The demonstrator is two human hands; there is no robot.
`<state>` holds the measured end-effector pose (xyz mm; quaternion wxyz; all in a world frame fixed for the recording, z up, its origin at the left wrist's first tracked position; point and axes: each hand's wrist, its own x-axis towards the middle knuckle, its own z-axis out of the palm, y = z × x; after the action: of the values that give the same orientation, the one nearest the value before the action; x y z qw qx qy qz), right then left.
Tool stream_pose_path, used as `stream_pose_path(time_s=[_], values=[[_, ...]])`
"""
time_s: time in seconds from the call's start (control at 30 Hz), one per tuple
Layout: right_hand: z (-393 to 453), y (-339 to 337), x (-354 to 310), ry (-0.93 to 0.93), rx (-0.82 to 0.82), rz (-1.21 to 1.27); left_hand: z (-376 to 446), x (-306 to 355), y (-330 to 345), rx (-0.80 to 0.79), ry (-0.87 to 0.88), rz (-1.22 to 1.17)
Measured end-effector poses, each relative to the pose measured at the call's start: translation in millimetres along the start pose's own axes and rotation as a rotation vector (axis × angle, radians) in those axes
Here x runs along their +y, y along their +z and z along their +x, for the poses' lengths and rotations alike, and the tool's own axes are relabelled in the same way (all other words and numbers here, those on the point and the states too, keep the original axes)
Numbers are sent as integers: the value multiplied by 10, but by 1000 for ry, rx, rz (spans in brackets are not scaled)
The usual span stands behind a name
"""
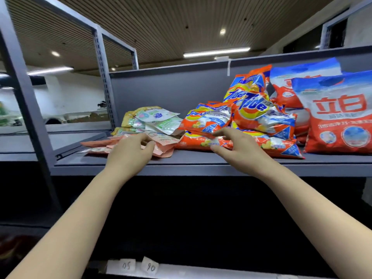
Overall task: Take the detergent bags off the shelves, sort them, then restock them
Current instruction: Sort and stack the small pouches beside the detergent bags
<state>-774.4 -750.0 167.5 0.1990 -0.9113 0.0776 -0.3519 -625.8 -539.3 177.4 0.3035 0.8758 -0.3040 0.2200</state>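
On the grey shelf point(193, 170) lie three groups of detergent bags. Small pink pouches point(163, 147) and pale green and yellow pouches point(159, 119) are piled at the left. Orange Tide bags point(251, 115) are heaped in the middle. Red and blue bags with Chinese lettering point(340, 117) stand at the right. My left hand point(130, 152) rests on the pink pouches, its fingers curled over their edge. My right hand point(235, 148) touches the front of the lowest Tide bag, fingers apart, thumb and forefinger pinching at its edge.
A grey upright post point(104, 77) stands behind the pouches, and a second post point(22, 93) rises at the far left. A lower shelf edge with paper labels "05" and "90" point(138, 265) runs below my arms. The space under the shelf is dark.
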Motion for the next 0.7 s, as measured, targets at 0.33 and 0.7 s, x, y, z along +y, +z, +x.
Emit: stream_pose_path(time_s=[0.33, 0.7], values=[[707, 385, -26, -85, -84, 4, 535, -310, -120, 24, -127, 65], [1430, 855, -219, -65, -139, -107, 1180, -773, -45, -42, -87, 89]])
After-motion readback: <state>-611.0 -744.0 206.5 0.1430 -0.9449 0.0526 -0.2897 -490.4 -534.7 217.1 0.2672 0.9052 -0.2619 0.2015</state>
